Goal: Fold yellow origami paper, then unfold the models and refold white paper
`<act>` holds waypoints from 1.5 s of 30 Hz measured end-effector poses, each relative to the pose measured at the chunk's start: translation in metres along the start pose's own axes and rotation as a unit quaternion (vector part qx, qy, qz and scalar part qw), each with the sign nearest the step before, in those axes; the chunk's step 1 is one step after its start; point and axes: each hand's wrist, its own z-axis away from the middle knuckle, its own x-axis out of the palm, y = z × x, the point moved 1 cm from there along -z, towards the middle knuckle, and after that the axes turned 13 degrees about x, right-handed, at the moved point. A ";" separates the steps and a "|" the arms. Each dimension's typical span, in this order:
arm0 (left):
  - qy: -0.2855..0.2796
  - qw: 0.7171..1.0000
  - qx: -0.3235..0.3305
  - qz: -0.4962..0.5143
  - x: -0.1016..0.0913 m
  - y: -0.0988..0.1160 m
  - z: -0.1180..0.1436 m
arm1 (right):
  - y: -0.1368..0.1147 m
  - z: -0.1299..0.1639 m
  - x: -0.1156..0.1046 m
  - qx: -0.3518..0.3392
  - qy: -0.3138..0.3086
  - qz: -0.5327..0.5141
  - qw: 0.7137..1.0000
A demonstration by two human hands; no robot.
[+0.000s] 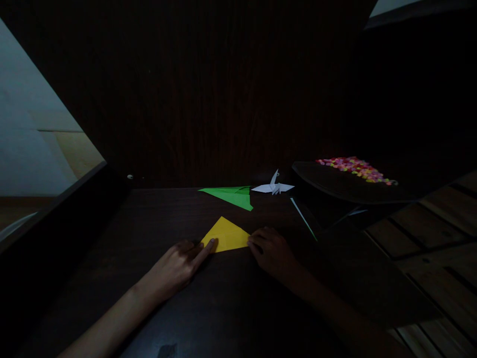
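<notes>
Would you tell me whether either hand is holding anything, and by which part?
Nothing is lifted. Both hands pin the yellow paper flat on the table: left hand on its left corner, right hand on its right corner.

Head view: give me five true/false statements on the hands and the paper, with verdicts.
1. Both hands touch the yellow paper. True: the left hand presses its left corner, the right hand its right corner.
2. The yellow paper is lifted off the table. False: it lies flat on it.
3. A white crane sits beyond the yellow paper. True.
4. The green paper is under the right hand. False: it lies farther back, beside the crane, untouched.
5. The colourful bits are left of the hands. False: they are at the right, on a dark tray.
</notes>
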 end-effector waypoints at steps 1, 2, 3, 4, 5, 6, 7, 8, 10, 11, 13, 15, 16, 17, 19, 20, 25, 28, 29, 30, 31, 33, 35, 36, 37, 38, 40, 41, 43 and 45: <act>-0.002 1.000 0.003 0.004 0.000 -0.001 0.001 | -0.001 0.001 0.000 0.002 0.003 0.003 1.000; -0.007 1.000 0.008 0.009 0.001 -0.001 0.002 | -0.002 0.001 -0.001 0.003 0.005 0.006 1.000; -0.012 1.000 0.016 0.012 0.001 -0.001 0.003 | -0.003 0.002 -0.001 0.004 0.005 0.008 1.000; -0.017 0.999 0.025 0.014 0.001 -0.001 0.004 | -0.004 0.002 -0.002 0.003 0.003 0.011 1.000; -0.021 0.999 0.036 0.016 0.001 -0.001 0.005 | -0.005 0.003 -0.002 0.002 -0.002 0.013 1.000; -0.022 0.999 0.044 0.018 0.001 -0.001 0.005 | -0.005 0.003 -0.003 0.001 -0.008 0.013 1.000; -0.019 0.998 0.051 0.021 0.000 -0.001 0.005 | -0.006 0.003 -0.004 -0.001 -0.013 0.011 1.000; -0.014 0.998 0.055 0.023 0.000 -0.001 0.005 | -0.006 0.003 -0.005 -0.003 -0.017 0.007 1.000; 0.002 0.998 0.056 0.028 -0.001 -0.002 0.004 | -0.006 0.002 -0.007 -0.008 -0.025 -0.004 1.000; 0.013 0.998 0.053 0.032 -0.002 -0.003 0.004 | -0.005 0.002 -0.008 -0.011 -0.030 -0.009 0.999; 0.037 0.997 0.043 0.048 -0.005 -0.005 0.003 | -0.004 0.001 -0.009 -0.020 -0.037 -0.016 0.999; 0.063 0.994 0.022 0.085 -0.007 -0.007 0.002 | -0.003 0.000 -0.010 -0.028 -0.042 -0.021 0.999; 0.076 0.991 0.006 0.114 -0.009 -0.008 0.002 | -0.002 0.000 -0.010 -0.031 -0.043 -0.023 0.998; 0.089 0.985 -0.012 0.149 -0.009 -0.010 0.002 | -0.001 0.000 -0.010 -0.033 -0.043 -0.025 0.998; 0.113 0.966 -0.042 0.228 -0.010 -0.014 0.002 | 0.000 0.000 -0.009 -0.037 -0.042 -0.027 0.998; 0.120 0.955 -0.056 0.267 -0.010 -0.016 0.002 | 0.001 0.000 -0.008 -0.036 -0.040 -0.028 0.998; 0.110 0.908 -0.137 0.380 -0.005 -0.026 0.005 | 0.003 -0.002 -0.006 -0.028 -0.040 -0.027 0.998; 0.118 0.898 -0.143 0.399 -0.003 -0.026 0.004 | 0.005 -0.004 -0.006 -0.027 -0.042 -0.030 0.998; 0.121 0.896 -0.140 0.404 -0.003 -0.026 0.003 | 0.006 -0.005 -0.005 -0.025 -0.044 -0.030 0.998; 0.123 0.894 -0.138 0.408 -0.003 -0.026 0.003 | 0.007 -0.006 -0.005 -0.024 -0.045 -0.030 0.998; 0.124 0.894 -0.136 0.410 -0.003 -0.025 0.002 | 0.008 -0.006 -0.005 -0.023 -0.048 -0.031 0.998; 0.125 0.894 -0.135 0.409 -0.002 -0.025 0.001 | 0.010 -0.007 -0.005 -0.023 -0.056 -0.036 0.998; 0.128 0.893 -0.141 0.408 -0.002 -0.024 0.001 | 0.011 -0.007 -0.004 -0.025 -0.059 -0.043 0.997; 0.132 0.892 -0.145 0.408 -0.001 -0.024 0.000 | 0.011 -0.007 -0.003 -0.025 -0.059 -0.047 0.997; 0.135 0.890 -0.148 0.409 0.000 -0.023 0.000 | 0.012 -0.007 -0.003 -0.025 -0.058 -0.052 0.997; 0.139 0.889 -0.151 0.410 0.001 -0.023 0.000 | 0.013 -0.008 -0.002 -0.025 -0.057 -0.056 0.996; 0.145 0.887 -0.150 0.411 0.004 -0.023 -0.001 | 0.015 -0.008 -0.001 -0.027 -0.056 -0.068 0.996; 0.147 0.888 -0.149 0.410 0.006 -0.023 -0.001 | 0.015 -0.008 0.000 -0.029 -0.055 -0.074 0.995; 0.153 0.890 -0.142 0.405 0.009 -0.023 -0.001 | 0.017 -0.008 0.003 -0.036 -0.046 -0.086 0.995; 0.160 0.896 -0.137 0.391 0.010 -0.022 -0.001 | 0.017 -0.008 0.004 -0.044 -0.031 -0.091 0.994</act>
